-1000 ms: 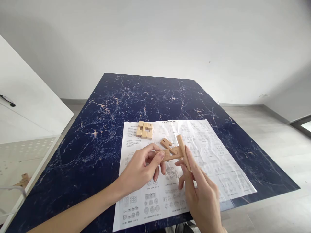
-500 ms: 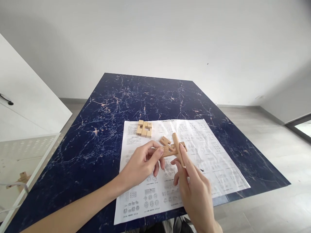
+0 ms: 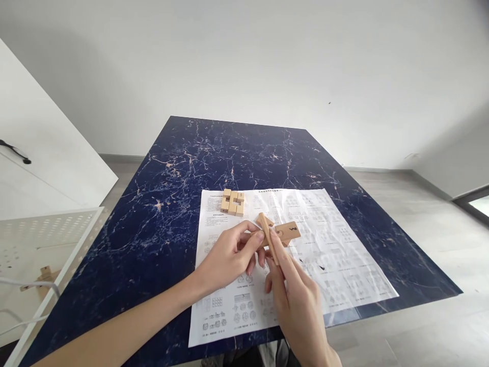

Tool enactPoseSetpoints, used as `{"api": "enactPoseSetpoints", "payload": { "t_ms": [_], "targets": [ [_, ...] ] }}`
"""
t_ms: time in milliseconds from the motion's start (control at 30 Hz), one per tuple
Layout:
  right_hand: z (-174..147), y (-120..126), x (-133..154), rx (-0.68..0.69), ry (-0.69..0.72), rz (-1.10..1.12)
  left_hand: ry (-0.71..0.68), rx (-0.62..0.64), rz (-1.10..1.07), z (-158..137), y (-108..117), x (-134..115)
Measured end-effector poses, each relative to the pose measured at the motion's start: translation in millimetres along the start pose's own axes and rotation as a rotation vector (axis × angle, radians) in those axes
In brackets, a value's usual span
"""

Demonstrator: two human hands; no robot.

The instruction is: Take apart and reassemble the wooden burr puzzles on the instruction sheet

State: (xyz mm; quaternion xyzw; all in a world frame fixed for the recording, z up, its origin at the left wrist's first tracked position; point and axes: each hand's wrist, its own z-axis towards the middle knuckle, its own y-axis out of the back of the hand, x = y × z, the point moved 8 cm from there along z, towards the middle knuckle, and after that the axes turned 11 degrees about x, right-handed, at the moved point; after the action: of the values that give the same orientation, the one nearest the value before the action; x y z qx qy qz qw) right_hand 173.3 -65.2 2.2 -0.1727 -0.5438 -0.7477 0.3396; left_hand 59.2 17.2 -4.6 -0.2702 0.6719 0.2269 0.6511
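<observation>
Wooden pieces [image 3: 277, 233] turned; blue marble table [image 3: 171, 193], paper sheet [image 3: 336, 244], white wall.

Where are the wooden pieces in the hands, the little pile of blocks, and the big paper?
wooden pieces [image 3: 287, 233], head view, on the flat piece with a dark mark.
pile of blocks [image 3: 233, 202], head view, on its middle block.
paper [image 3: 344, 255], head view, on a bare printed part.

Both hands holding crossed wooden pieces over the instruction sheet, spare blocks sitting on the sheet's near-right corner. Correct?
Not quite. The spare blocks sit at the sheet's far-left corner, not near-right; the head view shows it. The rest holds: the left hand and right hand both hold the crossed wooden pieces over the instruction sheet.
</observation>
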Motion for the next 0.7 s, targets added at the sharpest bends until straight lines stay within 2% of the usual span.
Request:
{"api": "enactPoseSetpoints", "payload": {
  "t_ms": [267, 467, 700],
  "targets": [
    [-4.0, 14.4, 15.1, -0.168, 0.089, -0.038, -0.068, 0.054, -0.051, -3.7, -5.6, -10.4],
    [-5.5, 16.0, 18.4, -0.203, 0.120, -0.035, -0.064, 0.037, -0.061, -3.5, -4.9, -12.1],
    [-5.9, 14.6, 19.3, -0.229, 0.095, -0.061, -0.089, 0.006, -0.144, -3.4, -7.0, -15.4]
  ]
}}
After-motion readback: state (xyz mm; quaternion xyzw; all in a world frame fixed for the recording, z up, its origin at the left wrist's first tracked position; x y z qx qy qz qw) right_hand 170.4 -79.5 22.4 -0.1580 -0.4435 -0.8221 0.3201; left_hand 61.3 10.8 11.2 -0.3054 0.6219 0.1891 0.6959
